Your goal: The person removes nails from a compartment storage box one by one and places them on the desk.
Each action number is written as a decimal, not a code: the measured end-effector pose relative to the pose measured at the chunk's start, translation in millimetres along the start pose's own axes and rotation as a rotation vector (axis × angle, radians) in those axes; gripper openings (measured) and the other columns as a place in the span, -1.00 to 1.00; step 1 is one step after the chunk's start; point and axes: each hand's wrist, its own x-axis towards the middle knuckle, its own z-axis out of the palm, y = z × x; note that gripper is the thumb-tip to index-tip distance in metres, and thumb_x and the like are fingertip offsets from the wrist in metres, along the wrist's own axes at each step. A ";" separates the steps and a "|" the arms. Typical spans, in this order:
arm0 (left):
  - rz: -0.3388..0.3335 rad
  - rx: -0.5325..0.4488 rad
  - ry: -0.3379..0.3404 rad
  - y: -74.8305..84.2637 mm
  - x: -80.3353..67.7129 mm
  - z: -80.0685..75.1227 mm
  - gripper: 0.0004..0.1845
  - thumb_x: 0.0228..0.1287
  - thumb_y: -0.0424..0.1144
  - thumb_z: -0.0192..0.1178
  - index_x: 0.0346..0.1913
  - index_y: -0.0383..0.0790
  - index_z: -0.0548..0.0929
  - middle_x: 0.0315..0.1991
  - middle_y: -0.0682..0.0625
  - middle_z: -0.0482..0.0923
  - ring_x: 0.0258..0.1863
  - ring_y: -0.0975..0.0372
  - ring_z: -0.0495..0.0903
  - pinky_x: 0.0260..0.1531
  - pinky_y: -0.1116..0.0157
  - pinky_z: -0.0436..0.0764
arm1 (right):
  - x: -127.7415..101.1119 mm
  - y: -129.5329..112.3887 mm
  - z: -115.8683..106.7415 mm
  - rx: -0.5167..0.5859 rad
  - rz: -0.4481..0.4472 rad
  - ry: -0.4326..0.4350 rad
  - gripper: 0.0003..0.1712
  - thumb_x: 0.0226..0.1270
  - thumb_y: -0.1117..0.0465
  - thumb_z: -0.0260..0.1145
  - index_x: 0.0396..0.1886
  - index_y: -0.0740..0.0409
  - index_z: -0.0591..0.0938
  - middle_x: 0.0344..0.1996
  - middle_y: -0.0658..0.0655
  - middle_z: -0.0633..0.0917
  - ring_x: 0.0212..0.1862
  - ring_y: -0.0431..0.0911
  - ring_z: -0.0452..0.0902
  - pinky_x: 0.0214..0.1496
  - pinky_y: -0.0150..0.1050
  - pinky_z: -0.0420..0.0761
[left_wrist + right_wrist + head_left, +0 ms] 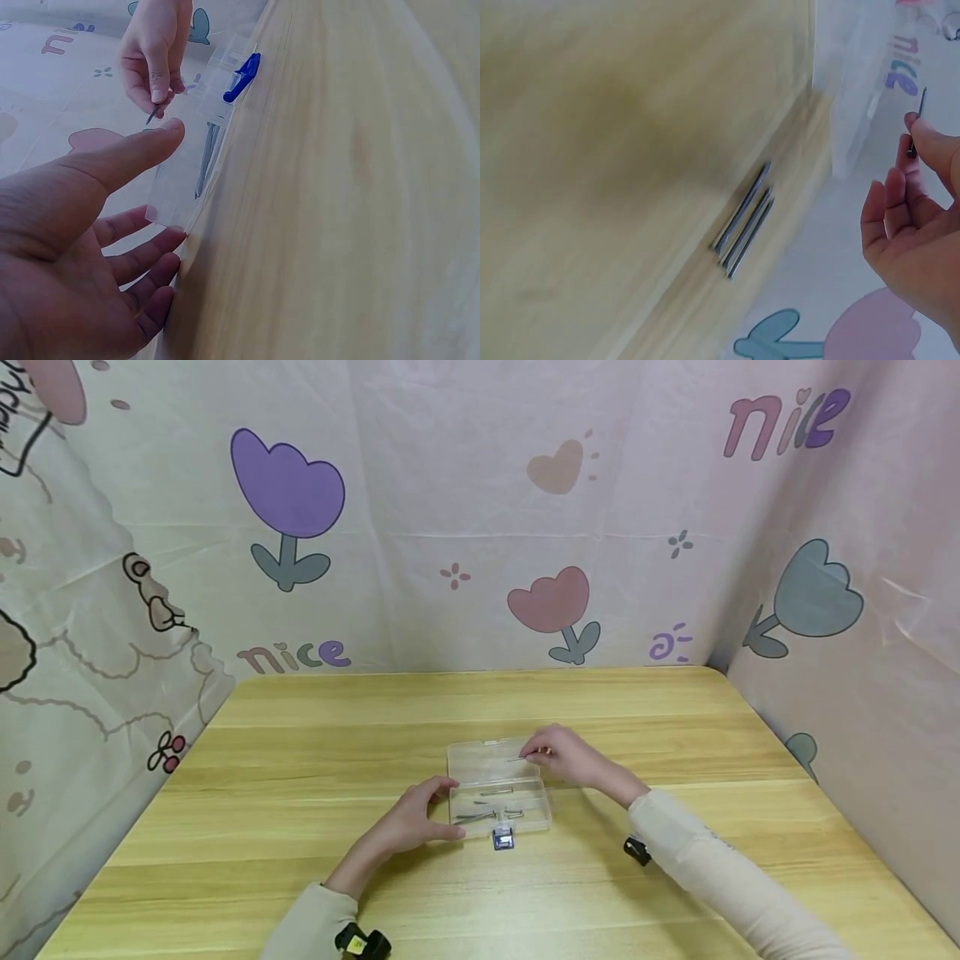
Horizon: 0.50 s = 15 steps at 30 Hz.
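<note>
- Head view: a clear, shallow plastic box with a blue latch lies open on the pale wooden table. The left hand rests at the box's left front corner, thumb and fingers spread and loosely curved about its edge. The right hand hovers over the box's far right part and pinches a thin grey metal nail between thumb and fingertips, the nail's free end pointing left over the box. More nails lie inside the near half of the box.
- Left wrist view: the left hand is spread wide, fingers straight, fingertips against the box's edge; it grasps nothing. Beyond it the right hand nips the nail, tip down.
- Right wrist view: the right hand grips the nail at its lower end between thumb and forefinger, the other fingers loosely curled. Three nails lie side by side, touching, to the hand's left.
</note>
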 end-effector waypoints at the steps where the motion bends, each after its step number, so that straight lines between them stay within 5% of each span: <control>1: 0.000 0.001 0.001 -0.1 0.1 0.0 -0.25 -0.06 -0.17 0.54 0.23 -0.25 0.46 0.12 -0.14 0.44 0.11 -0.02 0.38 0.14 -0.08 0.36 | -0.8 1.6 -2.0 -0.005 0.007 0.003 -0.87 0.27 0.45 0.29 -0.25 0.31 0.72 -0.31 0.09 0.70 -0.22 -0.07 0.56 -0.16 -0.24 0.58; 15: -0.013 -0.003 0.007 0.1 0.5 0.1 -0.25 -0.08 -0.17 0.54 0.22 -0.22 0.47 0.12 -0.14 0.44 0.10 -0.01 0.38 0.14 -0.08 0.36 | -14.2 25.7 -17.2 -0.048 0.166 0.040 -0.89 0.30 0.42 0.28 -0.27 0.28 0.72 -0.32 0.08 0.69 -0.23 -0.07 0.58 -0.16 -0.17 0.59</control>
